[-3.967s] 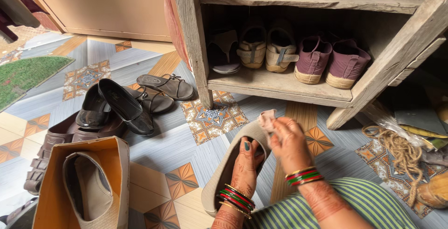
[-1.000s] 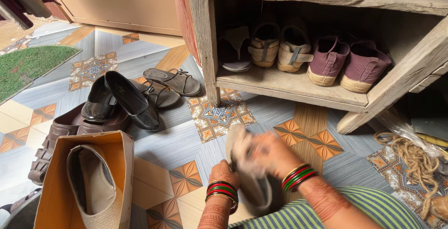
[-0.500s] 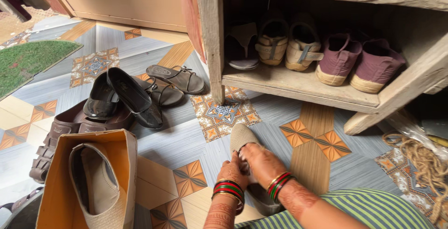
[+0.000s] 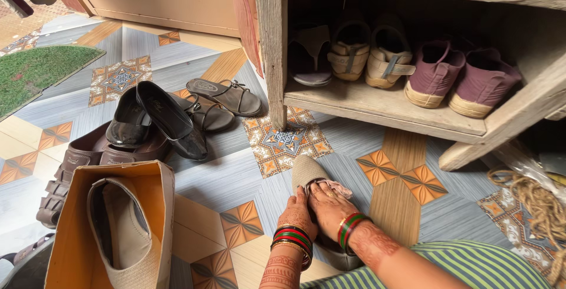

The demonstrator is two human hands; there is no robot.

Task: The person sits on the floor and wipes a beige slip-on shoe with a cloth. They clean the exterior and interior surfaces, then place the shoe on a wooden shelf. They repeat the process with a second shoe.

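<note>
Both hands are working on the beige shoe (image 4: 308, 173) lying on the floor — left hand (image 4: 298, 213) gripping its side, right hand (image 4: 330, 204) fingers pressing a small cloth (image 4: 338, 187) onto it.

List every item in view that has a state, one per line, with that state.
Beige shoe: on the floor, both hands on it.
Left hand: gripping the shoe.
Right hand: pressing a cloth on the shoe.
Cardboard box: open, matching beige shoe inside.
Black shoes: piled on brown sandals.
Wooden rack: holds three pairs.
</note>
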